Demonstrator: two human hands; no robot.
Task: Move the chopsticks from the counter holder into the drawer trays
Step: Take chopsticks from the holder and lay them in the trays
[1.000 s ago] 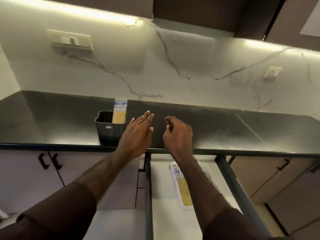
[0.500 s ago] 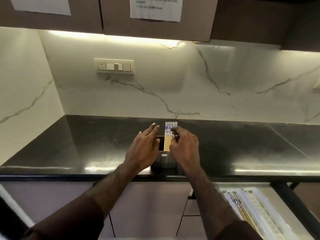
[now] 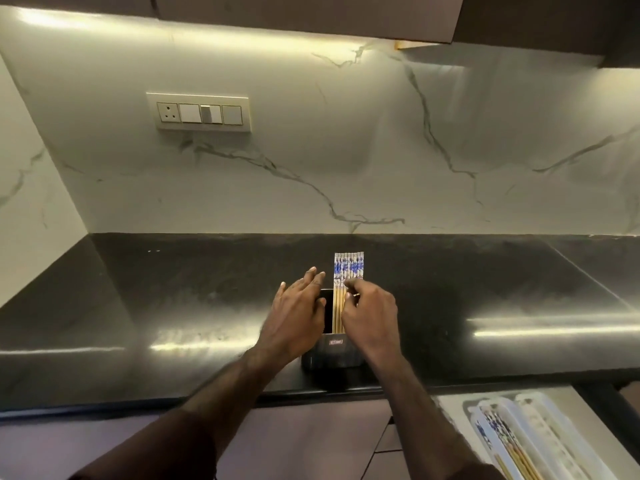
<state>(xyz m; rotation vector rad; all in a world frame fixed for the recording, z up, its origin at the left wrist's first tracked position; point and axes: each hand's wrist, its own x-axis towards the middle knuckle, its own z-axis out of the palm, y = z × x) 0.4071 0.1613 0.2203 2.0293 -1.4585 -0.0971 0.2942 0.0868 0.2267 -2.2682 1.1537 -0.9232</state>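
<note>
A row of bamboo chopsticks (image 3: 348,268) with blue-and-white tops stands upright in a dark holder (image 3: 334,351) near the front edge of the black counter (image 3: 173,306). My left hand (image 3: 298,313) rests over the holder's left side with fingers spread. My right hand (image 3: 370,313) is at the chopsticks, fingertips pinching their shafts just below the patterned tops. At the lower right, white trays (image 3: 540,434) lie in the open drawer (image 3: 450,403), and the left tray holds several chopsticks (image 3: 505,441).
A marble backsplash carries a switch plate (image 3: 202,112) at the upper left. Dark wall cabinets (image 3: 311,12) hang overhead. Cabinet fronts (image 3: 311,434) run below the counter edge.
Both hands went from above the drawer to the holder. My right fingers have closed onto the chopsticks and my left hand has settled over the holder. The view has turned left.
</note>
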